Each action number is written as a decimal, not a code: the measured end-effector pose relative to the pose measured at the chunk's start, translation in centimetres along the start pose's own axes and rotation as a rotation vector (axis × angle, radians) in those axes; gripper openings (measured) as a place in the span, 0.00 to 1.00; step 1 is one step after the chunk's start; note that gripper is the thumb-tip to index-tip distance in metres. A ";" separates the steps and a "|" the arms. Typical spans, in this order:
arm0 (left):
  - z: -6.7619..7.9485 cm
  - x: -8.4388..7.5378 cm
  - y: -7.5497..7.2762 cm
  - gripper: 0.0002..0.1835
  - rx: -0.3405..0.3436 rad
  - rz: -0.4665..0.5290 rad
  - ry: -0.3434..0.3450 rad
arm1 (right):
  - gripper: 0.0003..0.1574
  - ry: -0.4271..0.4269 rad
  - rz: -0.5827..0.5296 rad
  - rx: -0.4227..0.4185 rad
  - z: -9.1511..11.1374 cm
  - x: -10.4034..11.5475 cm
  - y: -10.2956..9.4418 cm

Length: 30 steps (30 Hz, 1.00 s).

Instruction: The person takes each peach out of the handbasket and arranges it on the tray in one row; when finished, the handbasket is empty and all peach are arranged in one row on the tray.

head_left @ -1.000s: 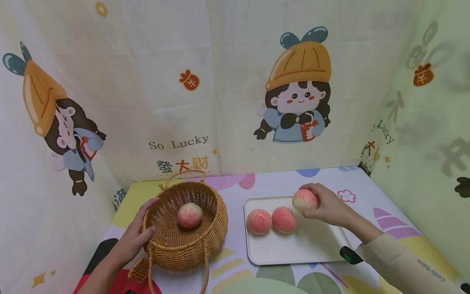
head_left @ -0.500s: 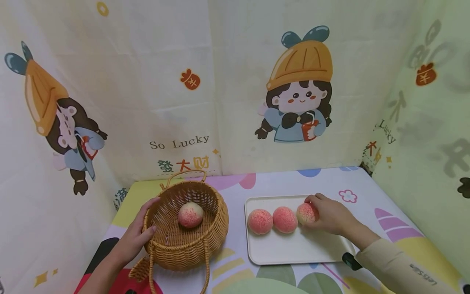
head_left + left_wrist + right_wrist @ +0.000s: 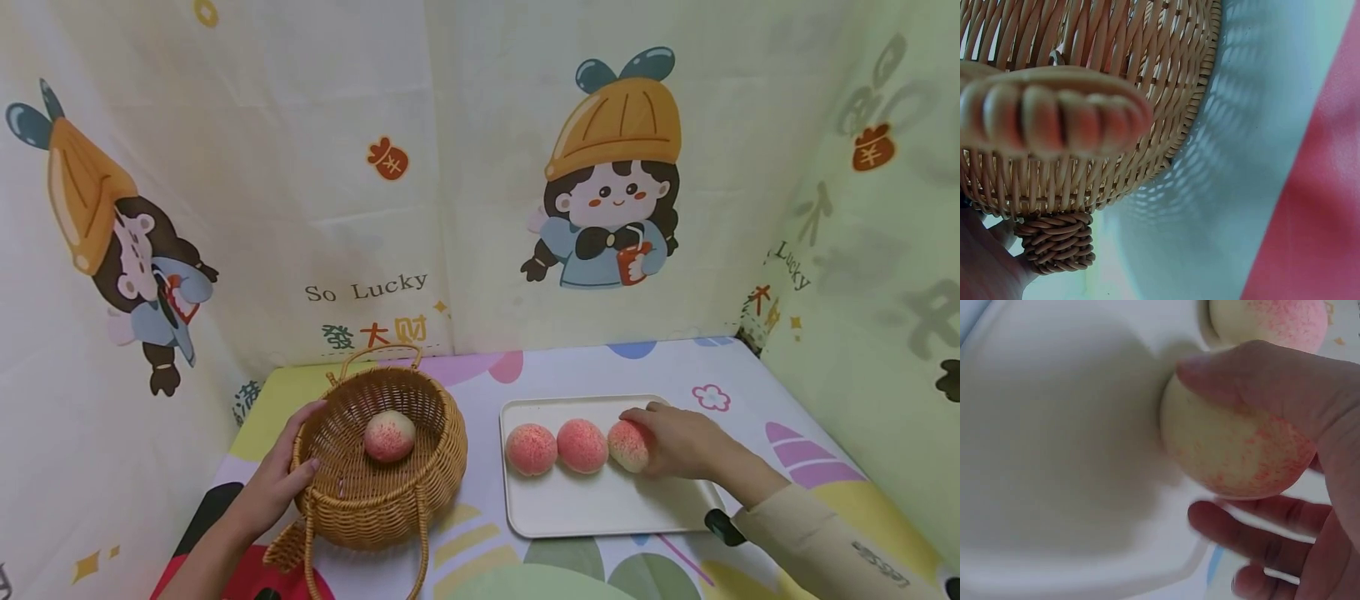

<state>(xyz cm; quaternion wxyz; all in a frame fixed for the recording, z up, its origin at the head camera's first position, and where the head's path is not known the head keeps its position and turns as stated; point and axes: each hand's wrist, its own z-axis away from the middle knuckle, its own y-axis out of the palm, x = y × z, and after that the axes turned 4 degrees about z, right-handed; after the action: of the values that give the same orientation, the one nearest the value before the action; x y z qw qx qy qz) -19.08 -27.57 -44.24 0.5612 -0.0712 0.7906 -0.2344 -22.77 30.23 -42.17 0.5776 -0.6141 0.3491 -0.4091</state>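
Note:
My left hand [image 3: 272, 477] grips the left rim of a round wicker basket [image 3: 378, 527], its thumb over the edge. One pink-and-cream peach [image 3: 389, 437] lies inside the basket. To the right, a white tray [image 3: 577, 510] carries two pink peaches, a left peach [image 3: 531, 450] and a middle peach [image 3: 582, 447]. My right hand [image 3: 688, 443] holds a third peach [image 3: 1235, 450] on the tray, beside the middle one. In the right wrist view its thumb lies across the peach, with fingers at the other side. Basket weave [image 3: 1166, 81] fills much of the left wrist view.
A patterned cloth [image 3: 480, 475] covers the table. The basket's thin handle [image 3: 382, 348] stands up behind it, and a woven tail-like piece [image 3: 285, 547] sticks out at the front left. A printed curtain [image 3: 480, 200] encloses the back and both sides.
My right hand has lowered the third peach onto the tray, in line with the other two, and the peach has turned slightly. My left hand and the basket have stayed in place.

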 end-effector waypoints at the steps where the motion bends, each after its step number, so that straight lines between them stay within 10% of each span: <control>1: 0.0 0.0 0.0 0.41 0.000 0.000 -0.001 | 0.46 0.009 0.021 -0.005 0.0 0.1 0.0; 18: 0.0 -0.1 -0.1 0.41 -0.003 0.003 -0.003 | 0.59 0.050 0.036 -0.079 -1.7 4.8 -3.6; 30: -0.1 0.1 0.0 0.40 0.009 -0.006 0.020 | 0.46 -0.404 -0.308 -0.130 -9.4 19.3 -6.7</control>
<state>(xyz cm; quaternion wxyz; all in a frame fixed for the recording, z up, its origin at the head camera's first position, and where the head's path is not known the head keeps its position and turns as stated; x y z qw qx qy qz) -19.24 -27.57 -44.29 0.5529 -0.0685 0.7949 -0.2404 -23.41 9.48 -33.64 0.5258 -0.7652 0.1543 -0.3379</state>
